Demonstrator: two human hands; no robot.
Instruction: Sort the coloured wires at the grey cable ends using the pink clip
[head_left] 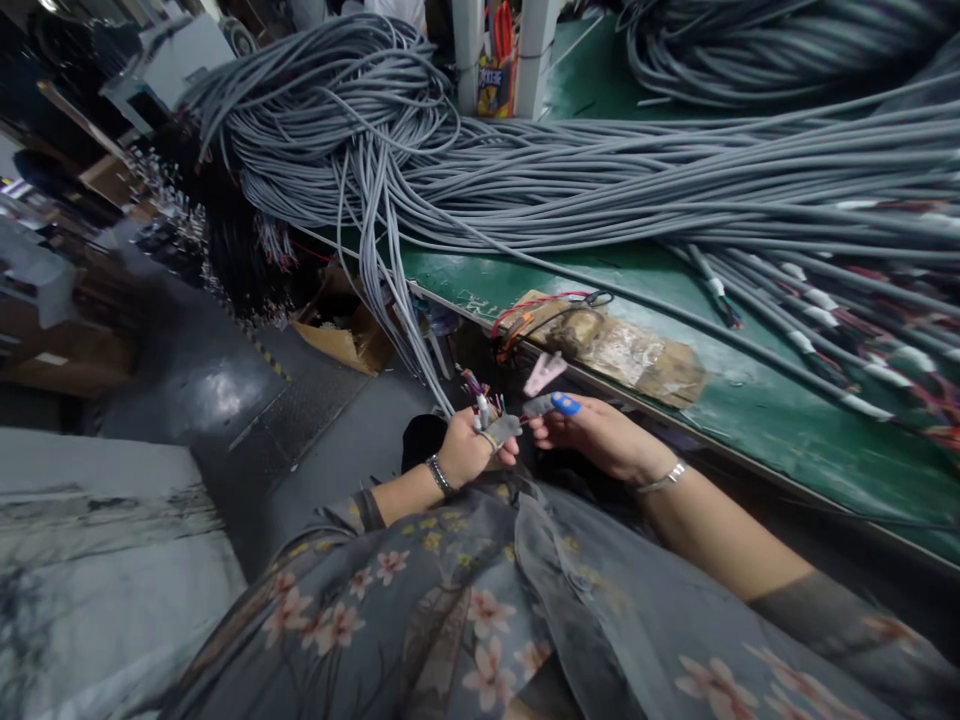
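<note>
My left hand (472, 448) is closed around the stripped end of a grey cable (429, 365). Thin coloured wires (474, 384) and a white sleeve (483, 408) stick up from its grip. Grey wrapping covers the left thumb. Just to the right, my right hand (589, 432) is pinched, with a blue cover and grey wrapping on its digits. A thin wire appears to run from the left hand into this pinch, though the fingertips partly hide it. Beyond the right fingertips is a pale pink clip (545, 373), apart from the hand.
Grey cables (510, 190) spread over the green table (780, 440), with a coiled bundle at left. A taped cardboard piece (630, 355) lies at the table edge. Stripped cable ends (821, 300) lie at right. An open carton (341, 345) stands on the floor.
</note>
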